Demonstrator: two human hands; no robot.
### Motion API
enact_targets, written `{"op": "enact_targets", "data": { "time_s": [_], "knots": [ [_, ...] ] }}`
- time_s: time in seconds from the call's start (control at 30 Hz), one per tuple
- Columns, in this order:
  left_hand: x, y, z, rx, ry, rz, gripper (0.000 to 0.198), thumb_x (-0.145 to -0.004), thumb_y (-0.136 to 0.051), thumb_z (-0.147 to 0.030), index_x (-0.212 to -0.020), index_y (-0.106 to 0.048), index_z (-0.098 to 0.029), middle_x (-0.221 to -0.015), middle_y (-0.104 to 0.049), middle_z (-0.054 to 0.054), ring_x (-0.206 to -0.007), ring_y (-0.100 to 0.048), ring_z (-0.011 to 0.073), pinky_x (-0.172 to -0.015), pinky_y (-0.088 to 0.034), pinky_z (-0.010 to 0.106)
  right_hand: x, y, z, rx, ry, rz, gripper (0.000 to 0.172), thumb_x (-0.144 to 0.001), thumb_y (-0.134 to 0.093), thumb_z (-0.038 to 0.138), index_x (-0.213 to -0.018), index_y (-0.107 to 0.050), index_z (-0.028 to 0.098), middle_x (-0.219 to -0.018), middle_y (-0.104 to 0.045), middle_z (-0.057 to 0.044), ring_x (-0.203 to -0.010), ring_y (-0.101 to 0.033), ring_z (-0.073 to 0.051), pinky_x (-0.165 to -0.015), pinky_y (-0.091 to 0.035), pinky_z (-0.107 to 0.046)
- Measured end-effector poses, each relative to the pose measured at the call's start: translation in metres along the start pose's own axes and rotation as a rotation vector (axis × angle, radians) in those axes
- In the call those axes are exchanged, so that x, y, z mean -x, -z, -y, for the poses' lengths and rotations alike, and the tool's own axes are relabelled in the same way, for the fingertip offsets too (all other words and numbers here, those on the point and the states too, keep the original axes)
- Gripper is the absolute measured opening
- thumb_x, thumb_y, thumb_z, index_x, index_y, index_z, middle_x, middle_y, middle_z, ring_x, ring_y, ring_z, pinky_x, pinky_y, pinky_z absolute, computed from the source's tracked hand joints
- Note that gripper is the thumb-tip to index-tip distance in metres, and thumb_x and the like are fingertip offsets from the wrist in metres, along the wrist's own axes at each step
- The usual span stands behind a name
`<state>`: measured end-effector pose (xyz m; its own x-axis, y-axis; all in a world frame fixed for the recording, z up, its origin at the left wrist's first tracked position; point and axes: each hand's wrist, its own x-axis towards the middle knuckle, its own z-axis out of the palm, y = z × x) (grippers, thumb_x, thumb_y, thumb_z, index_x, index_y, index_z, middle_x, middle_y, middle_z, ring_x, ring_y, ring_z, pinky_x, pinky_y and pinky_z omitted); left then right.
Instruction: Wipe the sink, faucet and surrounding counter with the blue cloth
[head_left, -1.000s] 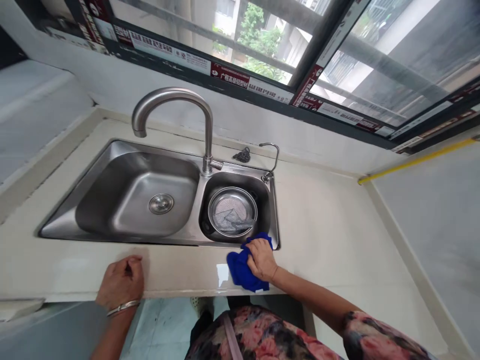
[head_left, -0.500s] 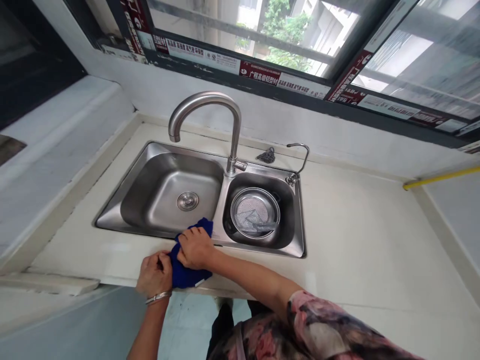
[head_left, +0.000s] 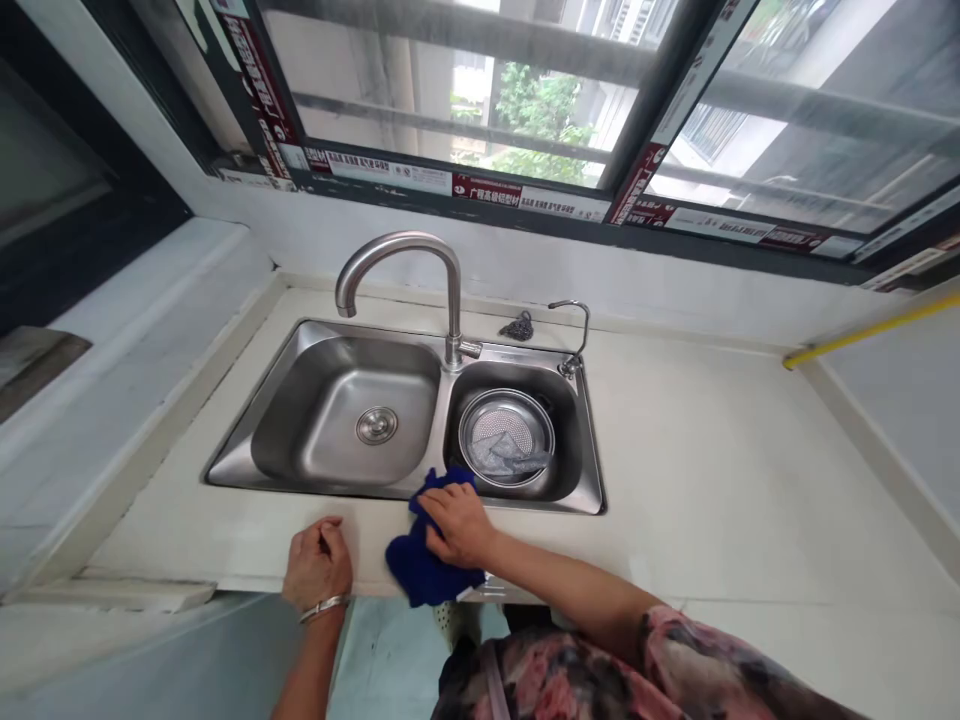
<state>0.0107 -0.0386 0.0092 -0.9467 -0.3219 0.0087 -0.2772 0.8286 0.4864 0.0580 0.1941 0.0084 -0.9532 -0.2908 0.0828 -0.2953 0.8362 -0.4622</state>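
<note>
My right hand [head_left: 459,522] presses a dark blue cloth [head_left: 424,568] against the counter at the sink's front rim, its fingers curled over the cloth. One end of the cloth reaches onto the steel rim and the other hangs toward the counter's front edge. To the left, my left hand [head_left: 318,565] rests on the counter edge in a loose fist, apart from the cloth, with nothing showing in it. Just beyond both hands is the double-bowl steel sink [head_left: 232,468].
In the right bowl sits a round perforated basin [head_left: 501,402] with a clear plastic piece [head_left: 506,455] inside. A tall faucet [head_left: 453,300] and a thin small tap [head_left: 586,325] rise behind the bowls, with a steel scourer [head_left: 517,326] between them. A yellow pipe [head_left: 862,335] runs along the right wall.
My right hand has slid the blue cloth rightward along the sink's front edge. My left hand, which was against the cloth, is now separate from it. The camera view has tilted up slightly.
</note>
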Motion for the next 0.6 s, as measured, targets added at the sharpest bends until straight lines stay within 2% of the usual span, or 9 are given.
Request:
{"op": "enact_targets", "data": {
  "time_s": [0.13,0.3,0.37,0.47,0.6],
  "knots": [
    [-0.001,0.002,-0.002,0.009,0.004,0.022,0.035,-0.098,-0.044,-0.035,-0.103,-0.075,-0.02,-0.103,-0.068,0.009,-0.078,-0.055,0.0188,-0.061,-0.032,0.031,0.068,0.023,-0.046,-0.002,-0.019,-0.05,0.052,-0.09,-0.054,0.033,-0.141,-0.056,0.021,-0.136,-0.067,-0.011,-0.11,-0.057,-0.027,-0.092,-0.043,-0.046],
    [-0.004,0.0,0.003,0.044,-0.042,0.001,0.036,-0.096,-0.042,-0.038,-0.097,-0.074,-0.022,-0.1,-0.069,0.008,-0.08,-0.059,0.02,-0.062,-0.037,0.031,0.176,0.07,-0.129,0.076,-0.075,-0.077,0.053,-0.092,-0.049,0.028,-0.144,-0.056,0.028,-0.135,-0.069,-0.01,-0.117,-0.063,-0.029,-0.098,-0.05,-0.053],
    [-0.008,-0.005,0.01,0.069,-0.097,0.004,0.037,-0.095,-0.04,-0.039,-0.093,-0.073,-0.023,-0.093,-0.069,0.008,-0.082,-0.061,0.0215,-0.067,-0.042,0.032,0.208,0.089,-0.157,0.117,-0.028,-0.023,0.056,-0.091,-0.049,0.025,-0.147,-0.054,0.031,-0.135,-0.069,-0.009,-0.121,-0.063,-0.028,-0.103,-0.052,-0.052],
    [-0.015,-0.013,0.023,0.071,-0.163,-0.003,0.039,-0.094,-0.038,-0.042,-0.091,-0.072,-0.023,-0.087,-0.068,0.008,-0.086,-0.062,0.0237,-0.075,-0.047,0.035,0.224,0.109,-0.181,0.142,0.092,0.089,0.062,-0.088,-0.051,0.025,-0.15,-0.051,0.028,-0.139,-0.067,-0.01,-0.129,-0.061,-0.026,-0.115,-0.046,-0.053],
    [-0.021,-0.021,0.034,0.03,-0.182,0.032,0.045,-0.094,-0.035,-0.045,-0.096,-0.073,-0.021,-0.091,-0.071,0.01,-0.086,-0.063,0.0237,-0.078,-0.049,0.036,0.2,0.12,-0.199,0.207,0.085,0.097,0.059,-0.084,-0.053,0.029,-0.143,-0.058,0.023,-0.144,-0.063,-0.011,-0.138,-0.054,-0.03,-0.128,-0.02,-0.069]
  ]
}}
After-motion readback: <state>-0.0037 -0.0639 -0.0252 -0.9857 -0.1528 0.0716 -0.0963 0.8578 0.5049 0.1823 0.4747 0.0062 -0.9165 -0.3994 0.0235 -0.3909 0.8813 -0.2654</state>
